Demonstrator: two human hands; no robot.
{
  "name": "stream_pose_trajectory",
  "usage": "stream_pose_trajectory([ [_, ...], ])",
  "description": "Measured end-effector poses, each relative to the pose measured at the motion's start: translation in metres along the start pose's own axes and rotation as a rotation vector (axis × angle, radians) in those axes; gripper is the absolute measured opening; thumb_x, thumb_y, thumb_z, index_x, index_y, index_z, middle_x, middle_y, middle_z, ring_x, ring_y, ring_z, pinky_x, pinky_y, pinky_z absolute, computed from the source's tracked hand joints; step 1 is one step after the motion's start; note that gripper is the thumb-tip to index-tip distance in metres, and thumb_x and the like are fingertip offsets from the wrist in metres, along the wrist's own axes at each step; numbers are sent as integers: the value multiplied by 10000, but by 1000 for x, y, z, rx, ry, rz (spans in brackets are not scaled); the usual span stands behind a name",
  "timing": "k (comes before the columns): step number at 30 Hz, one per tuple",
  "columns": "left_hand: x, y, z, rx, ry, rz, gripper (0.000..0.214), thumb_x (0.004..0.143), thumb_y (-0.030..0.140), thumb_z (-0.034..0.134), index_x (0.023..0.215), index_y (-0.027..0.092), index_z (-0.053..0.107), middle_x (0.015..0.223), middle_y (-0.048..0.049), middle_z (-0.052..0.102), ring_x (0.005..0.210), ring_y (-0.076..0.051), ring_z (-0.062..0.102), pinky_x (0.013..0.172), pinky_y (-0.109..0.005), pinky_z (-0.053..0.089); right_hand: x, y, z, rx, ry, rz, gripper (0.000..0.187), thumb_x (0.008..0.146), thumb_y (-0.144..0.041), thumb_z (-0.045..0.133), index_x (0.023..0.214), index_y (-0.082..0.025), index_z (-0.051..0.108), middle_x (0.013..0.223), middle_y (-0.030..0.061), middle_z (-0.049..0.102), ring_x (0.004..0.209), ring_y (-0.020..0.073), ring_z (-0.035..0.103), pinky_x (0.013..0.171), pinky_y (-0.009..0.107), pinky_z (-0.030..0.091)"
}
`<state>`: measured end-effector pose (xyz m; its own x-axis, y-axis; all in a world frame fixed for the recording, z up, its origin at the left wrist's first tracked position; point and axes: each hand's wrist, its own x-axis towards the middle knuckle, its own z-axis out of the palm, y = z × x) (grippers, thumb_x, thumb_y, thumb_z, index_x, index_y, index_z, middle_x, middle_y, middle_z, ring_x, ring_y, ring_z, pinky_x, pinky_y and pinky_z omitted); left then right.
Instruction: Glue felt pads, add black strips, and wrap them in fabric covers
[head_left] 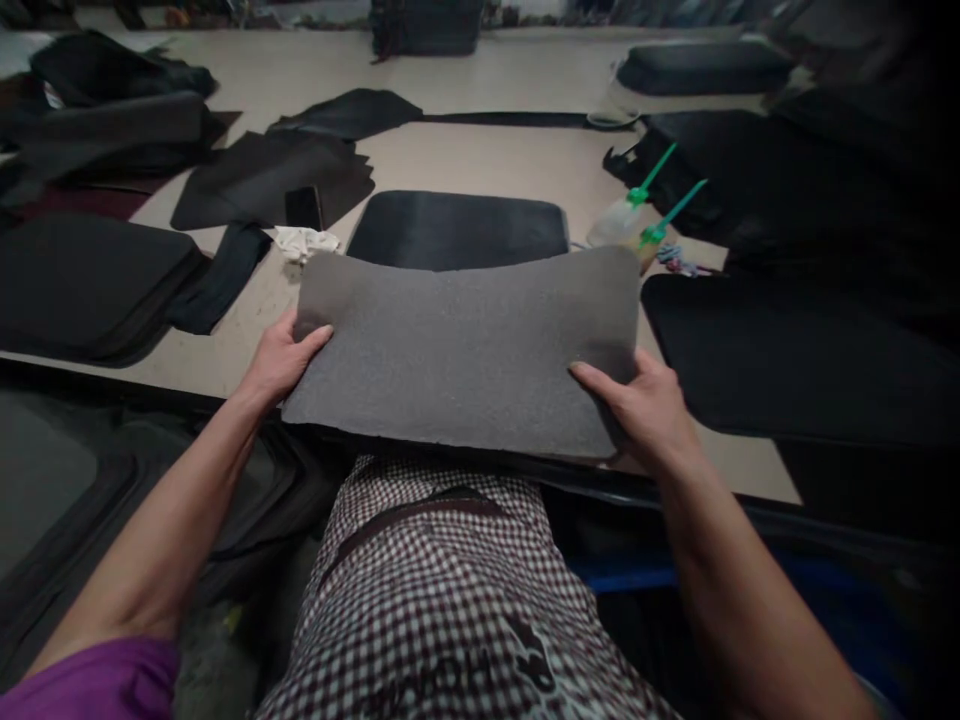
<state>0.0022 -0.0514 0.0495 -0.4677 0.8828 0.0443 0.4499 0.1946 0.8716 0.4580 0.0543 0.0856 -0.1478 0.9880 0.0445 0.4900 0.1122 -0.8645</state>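
A grey, flat panel [461,355] with rounded far corners spans the space between my hands, its middle sagging a little. My left hand [283,358] grips its left edge, thumb on top and fingers underneath. At the opposite edge, my right hand [645,400] clasps it the same way, the fingers mostly hidden below. Just beyond the panel lies a dark rounded sheet [457,228] on the pale table [510,155], partly covered from my view. What the panel is made of I cannot tell.
Two squeeze bottles with green nozzles [651,232] stand beyond my right hand. To the right is a black panel [795,355]; at left, a stack of dark panels [82,285]. A white crumpled cloth [304,243] and a phone-like dark object [303,208] lie behind my left hand.
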Motion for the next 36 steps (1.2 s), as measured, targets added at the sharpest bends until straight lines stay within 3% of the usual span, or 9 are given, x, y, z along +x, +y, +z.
stream_pose_trajectory([
  [6, 17, 1, 3, 17, -25, 39, 528, 833, 498, 713, 1232, 154, 682, 1110, -100, 744, 944, -243, 674, 887, -371, 559, 13, 6, 2, 38, -60, -18, 535, 774, -498, 808, 1222, -227, 703, 1155, 81, 755, 1043, 330, 715, 960, 519, 579],
  [17, 40, 3, 12, 167, -57, 166, 459, 853, 461, 678, 1187, 146, 686, 1115, -96, 732, 983, -243, 648, 917, -368, 515, 11, 9, -3, -39, 13, -51, 527, 774, -505, 786, 1198, -206, 696, 1117, 96, 752, 1004, 326, 712, 916, 496, 589],
  [26, 31, 1, 24, 336, -6, 253, 416, 882, 503, 657, 1125, 167, 690, 989, -81, 722, 878, -243, 646, 855, -346, 492, 11, 12, -5, -220, 33, -118, 459, 801, -476, 748, 1173, -212, 706, 1090, 94, 751, 970, 311, 710, 901, 484, 577],
  [30, 32, 0, 25, 356, -14, 274, 405, 900, 494, 637, 1149, 177, 677, 1015, -81, 724, 895, -244, 654, 839, -339, 493, 12, 13, -4, -235, 36, -125, 473, 798, -470, 756, 1191, -212, 703, 1095, 96, 751, 977, 319, 710, 911, 490, 572],
  [36, 35, -1, 26, 405, -1, 273, 355, 895, 498, 648, 1058, 184, 681, 897, -61, 700, 805, -238, 632, 784, -333, 477, 10, 16, -3, -222, 6, -125, 476, 814, -478, 734, 1214, -225, 689, 1146, 92, 741, 1016, 317, 701, 934, 498, 565],
])
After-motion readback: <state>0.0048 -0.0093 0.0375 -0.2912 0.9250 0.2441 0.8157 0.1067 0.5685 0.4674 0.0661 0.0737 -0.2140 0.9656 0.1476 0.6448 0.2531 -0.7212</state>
